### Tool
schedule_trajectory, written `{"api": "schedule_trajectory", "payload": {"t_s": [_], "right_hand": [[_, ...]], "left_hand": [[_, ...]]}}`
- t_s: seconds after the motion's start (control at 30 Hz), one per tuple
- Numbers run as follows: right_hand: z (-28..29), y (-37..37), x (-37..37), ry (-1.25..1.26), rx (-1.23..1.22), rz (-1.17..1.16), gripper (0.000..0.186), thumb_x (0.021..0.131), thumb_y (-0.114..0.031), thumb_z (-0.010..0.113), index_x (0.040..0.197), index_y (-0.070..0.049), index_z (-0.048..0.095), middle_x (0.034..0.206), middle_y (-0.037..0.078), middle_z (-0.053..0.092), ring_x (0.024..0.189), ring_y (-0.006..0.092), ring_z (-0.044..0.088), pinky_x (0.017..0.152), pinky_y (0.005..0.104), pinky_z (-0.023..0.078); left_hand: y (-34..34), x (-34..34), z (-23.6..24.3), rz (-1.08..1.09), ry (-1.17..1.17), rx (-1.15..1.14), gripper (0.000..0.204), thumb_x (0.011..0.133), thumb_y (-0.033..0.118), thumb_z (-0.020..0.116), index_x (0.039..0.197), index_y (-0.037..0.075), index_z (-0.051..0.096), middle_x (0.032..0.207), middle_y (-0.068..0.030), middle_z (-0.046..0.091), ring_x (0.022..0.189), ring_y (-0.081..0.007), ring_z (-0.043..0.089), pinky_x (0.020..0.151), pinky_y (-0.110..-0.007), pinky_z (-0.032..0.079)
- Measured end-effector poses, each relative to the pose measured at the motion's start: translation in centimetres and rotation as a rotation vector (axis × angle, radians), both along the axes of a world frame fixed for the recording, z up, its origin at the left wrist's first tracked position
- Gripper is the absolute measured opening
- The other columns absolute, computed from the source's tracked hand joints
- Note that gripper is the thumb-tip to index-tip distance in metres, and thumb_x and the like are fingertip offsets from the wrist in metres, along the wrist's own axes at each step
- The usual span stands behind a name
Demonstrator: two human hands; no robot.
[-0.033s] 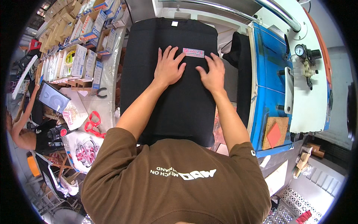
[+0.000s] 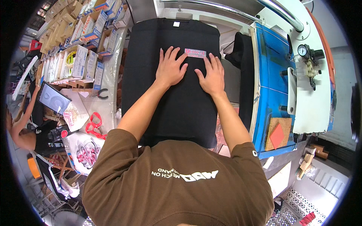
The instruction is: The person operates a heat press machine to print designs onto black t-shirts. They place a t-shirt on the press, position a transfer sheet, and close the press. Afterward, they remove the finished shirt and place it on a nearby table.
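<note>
A black T-shirt (image 2: 169, 116) lies spread flat in front of me, a small white tag (image 2: 176, 24) at its neckline. On its upper chest rests a small rectangular transfer label (image 2: 195, 53) with pink lettering on a pale grey-blue ground. My left hand (image 2: 170, 70) lies open on the shirt, fingers spread, its index fingertip at the label's left end. My right hand (image 2: 212, 77) is open too, palm down, thumb apart, with a fingertip at the label's lower right corner. Neither hand holds anything.
Right of the shirt stand a blue-covered platen (image 2: 273, 94) and a white machine body with a pressure gauge (image 2: 302, 50). On the left bench are boxes (image 2: 77, 60), pliers (image 2: 100, 94), red straps (image 2: 95, 125) and a tablet (image 2: 54, 98). Another person (image 2: 24, 132) is at the far left.
My right hand has shifted slightly left, bringing its fingertips to the label's right end. My left hand and the shirt stay in place.
</note>
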State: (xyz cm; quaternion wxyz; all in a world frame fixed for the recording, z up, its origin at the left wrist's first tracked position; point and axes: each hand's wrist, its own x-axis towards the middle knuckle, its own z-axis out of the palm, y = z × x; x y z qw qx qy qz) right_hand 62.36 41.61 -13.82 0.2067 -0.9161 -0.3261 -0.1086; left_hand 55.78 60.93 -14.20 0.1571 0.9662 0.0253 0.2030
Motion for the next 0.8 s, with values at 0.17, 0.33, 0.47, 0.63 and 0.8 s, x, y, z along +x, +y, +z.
{"api": "schedule_trajectory", "payload": {"t_s": [0.17,0.33,0.47,0.63,0.8], "right_hand": [[0.11,0.21,-0.29,0.001,-0.11,-0.029,0.061,0.092,-0.045,0.058,0.139,-0.006,0.051,0.148,0.013,0.045,0.141,0.0373,0.033,0.115,0.0506,0.026],[0.49,0.37,-0.56,0.027,-0.115,-0.067,0.06,0.092,-0.043,0.059,0.139,-0.007,0.052,0.149,0.013,0.044,0.141,0.0363,0.032,0.115,0.0499,0.027],[0.39,0.28,-0.61,0.029,-0.106,-0.079,0.059,0.091,-0.043,0.059,0.138,-0.008,0.053,0.149,0.014,0.043,0.142,0.0358,0.032,0.114,0.0497,0.028],[0.26,0.31,-0.57,0.036,-0.083,-0.077,0.059,0.091,-0.043,0.06,0.137,-0.008,0.053,0.148,0.014,0.044,0.142,0.0354,0.032,0.113,0.0501,0.029],[0.29,0.31,-0.55,0.038,-0.083,-0.085,0.059,0.091,-0.043,0.06,0.137,-0.008,0.053,0.148,0.014,0.044,0.141,0.0354,0.032,0.112,0.0503,0.031]], "left_hand": [[0.03,-0.15,0.18,0.002,0.039,0.002,0.041,0.092,0.03,0.06,0.13,0.016,0.06,0.14,-0.0155,0.048,0.138,-0.0374,0.037,0.116,-0.061,0.021],[0.09,-0.32,0.06,-0.004,0.031,-0.003,0.039,0.092,0.029,0.061,0.128,0.016,0.061,0.14,-0.0155,0.048,0.138,-0.0373,0.038,0.116,-0.061,0.022],[0.01,-0.37,0.1,-0.012,0.018,-0.005,0.038,0.092,0.029,0.061,0.128,0.016,0.062,0.139,-0.0154,0.049,0.137,-0.0372,0.038,0.115,-0.061,0.023],[0.14,-0.29,-0.08,-0.014,-0.014,0.003,0.038,0.09,0.029,0.062,0.126,0.016,0.063,0.136,-0.0152,0.05,0.135,-0.0376,0.04,0.114,-0.062,0.025],[0.06,-0.34,0.12,-0.013,0.006,0.002,0.038,0.091,0.028,0.062,0.127,0.016,0.062,0.138,-0.0154,0.05,0.136,-0.0379,0.04,0.114,-0.061,0.025]]}}
